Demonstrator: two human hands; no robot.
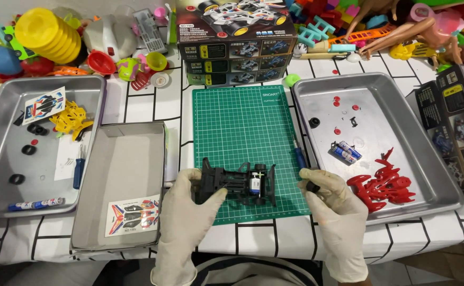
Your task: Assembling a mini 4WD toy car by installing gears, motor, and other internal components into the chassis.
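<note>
Left hand grip: the gloved left hand (187, 198) pinches the front end of the black toy car chassis (237, 184), thumb on top and the other fingers under it.
Right hand grip: the gloved right hand (335, 204) is closed around a small black wheel (311, 186), which shows only partly between thumb and fingers.
Chassis place: it lies at the near edge of the green cutting mat (245, 132), between the two hands, with the small motor (253, 183) sitting in its rear part.
Handling, as I judge: the chassis looks like thin hard plastic, light and stiff; the open ribs may snap if squeezed hard, so the solid side rails seem the better place to hold. The gloves may slide on smooth plastic.
Wheel: small and probably rubbery, easy to drop.
Just beside: a blue screwdriver (299, 156) lies at the mat's right edge, near the right hand.
Right tray: the metal tray (401, 106) holds a red plastic body part (383, 185) and two batteries (346, 151).
Left side: an open cardboard box lid (126, 164) with a sticker sheet (133, 214).
</note>
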